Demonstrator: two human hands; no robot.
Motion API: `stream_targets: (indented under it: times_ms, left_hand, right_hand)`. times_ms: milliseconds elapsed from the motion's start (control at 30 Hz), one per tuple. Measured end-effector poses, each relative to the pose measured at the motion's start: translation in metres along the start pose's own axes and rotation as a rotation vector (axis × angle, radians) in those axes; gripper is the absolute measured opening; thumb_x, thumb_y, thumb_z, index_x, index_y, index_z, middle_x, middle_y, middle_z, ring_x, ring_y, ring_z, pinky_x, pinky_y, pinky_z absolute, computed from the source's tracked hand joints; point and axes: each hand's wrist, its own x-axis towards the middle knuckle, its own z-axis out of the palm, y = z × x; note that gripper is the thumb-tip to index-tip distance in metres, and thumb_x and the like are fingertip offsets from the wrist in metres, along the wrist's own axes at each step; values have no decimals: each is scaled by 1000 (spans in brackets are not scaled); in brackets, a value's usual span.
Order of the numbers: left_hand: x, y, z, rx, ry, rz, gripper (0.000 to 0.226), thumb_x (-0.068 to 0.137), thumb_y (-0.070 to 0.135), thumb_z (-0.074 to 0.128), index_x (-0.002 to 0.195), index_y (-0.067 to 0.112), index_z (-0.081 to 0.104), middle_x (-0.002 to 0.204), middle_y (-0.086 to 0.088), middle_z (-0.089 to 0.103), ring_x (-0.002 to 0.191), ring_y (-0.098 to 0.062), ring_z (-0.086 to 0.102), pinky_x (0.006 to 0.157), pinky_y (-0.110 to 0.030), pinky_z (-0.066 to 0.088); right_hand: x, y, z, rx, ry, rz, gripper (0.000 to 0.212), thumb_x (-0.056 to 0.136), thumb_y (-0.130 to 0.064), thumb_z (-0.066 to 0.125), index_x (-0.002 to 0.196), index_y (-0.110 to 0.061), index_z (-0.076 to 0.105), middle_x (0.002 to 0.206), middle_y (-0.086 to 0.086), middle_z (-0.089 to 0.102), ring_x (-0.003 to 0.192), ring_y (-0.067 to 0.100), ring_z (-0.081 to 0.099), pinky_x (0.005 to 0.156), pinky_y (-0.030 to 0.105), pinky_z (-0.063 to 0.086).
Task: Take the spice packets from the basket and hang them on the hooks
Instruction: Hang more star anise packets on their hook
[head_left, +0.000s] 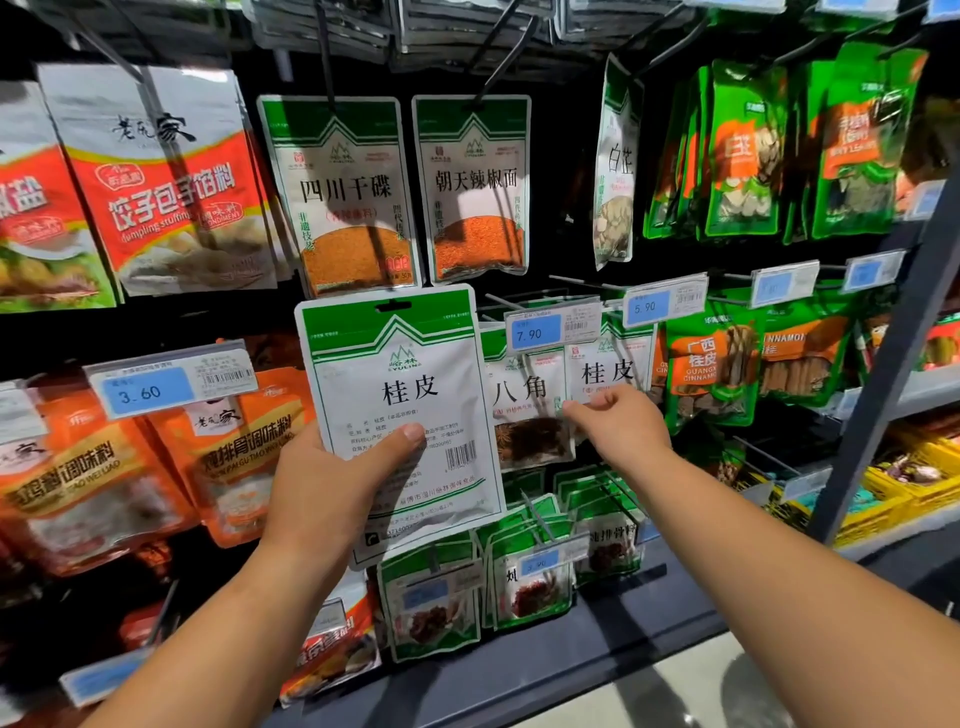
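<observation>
Spice packet (405, 415) update, anyone? Is it hanging yet or just getting waved around?

Reply: not hanging yet. The left hand (332, 483) is gripping its lower half and holding it up in front of the shelf display. The thumb (410, 434) is pressing across the front, and the rest of that hand's fingers are hiding behind it. Its hang slot (393, 306) is sitting free, not threading onto anything.

OP: and the other hand is doing what?

Reply: the right hand (623, 426) is reaching over to the hung packets (608, 371) with the same label, just right of the star anise packets (524, 415). Its fingers (574, 411) are curling in and seem to be pinching the front one's lower edge, how firmly I can't tell. My guess is it's steadying that row, under the 5.90 price tag (665, 304), so the new one is heading there.

OP: so how much is left?

Reply: I'd say this packet is sitting about halfway: out of the basket, near its row, not hooked. The basket isn't showing, so I'm not guessing how many are waiting. Loads of packets are hanging all over, but I can't tell which came from this job.
</observation>
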Motion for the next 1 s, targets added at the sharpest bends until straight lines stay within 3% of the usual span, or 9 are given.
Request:
stream_targets:
  times_ms: [100,300,400,533,667,733,833,933,1000]
  left_hand:
    - [-4,1,7,-8,-8,16,25,84,15,79,105,27,73,100,7,80,93,-14,77,84,-33,58]
    - [-8,2,27,-8,-27,37,32,85,28,78,117,25,72,111,8,78,105,-17,74,98,-46,56]
    - [-13,3,41,9,-49,80,23,91,25,74,114,27,72,108,12,78,102,-9,73,91,-36,56]
    - [-21,10,60,-9,-131,101,15,99,20,64,110,24,72,80,7,73,65,-6,63,58,-26,49]
    - [-27,14,69,17,-374,164,48,92,16,72,137,30,61,120,16,73,111,-3,68,90,-23,56]
    - [-28,14,72,-16,-434,142,60,82,18,69,136,40,54,121,29,69,114,6,64,89,-15,54]
    - [-29,11,76,-19,-504,129,66,81,19,66,141,39,51,131,29,65,123,6,59,91,-12,51]
    - [-29,15,82,126,-500,180,70,73,40,67,141,50,51,154,32,41,141,12,38,108,-18,42]
    - [-26,17,85,244,-407,211,58,80,36,68,135,52,58,156,34,33,143,12,33,110,-27,40]
  right_hand:
    - [-15,-11,-14,11,6,-108,22,94,-31,68,90,-9,65,88,4,69,88,25,64,76,36,48]
    - [-75,-58,-44,129,-34,-416,13,95,-26,68,82,-24,65,75,-9,61,74,16,59,70,34,50]
    - [-100,-73,-49,189,-189,-446,2,95,-29,69,96,-27,70,91,-11,69,86,10,66,81,32,56]
    - [-114,-72,-50,160,-318,-435,40,96,-43,66,134,-32,63,131,-17,64,118,-2,59,106,31,50]
    - [-110,-62,-55,265,-452,-398,71,81,-74,65,144,-44,51,145,-19,56,132,3,54,113,44,46]
    - [-106,-56,-59,339,-504,-362,89,68,-84,70,145,-45,50,147,-16,56,133,12,56,113,49,45]
    - [-103,-50,-68,317,-519,-374,84,68,-71,79,142,-42,53,142,-14,61,130,12,59,111,49,46]
    - [-96,-43,-77,307,-452,-362,38,88,-36,76,124,-41,65,126,-16,70,118,7,66,108,46,50]
    - [-87,-37,-81,344,-425,-332,28,94,-22,69,120,-34,69,120,-12,74,112,11,70,103,48,53]
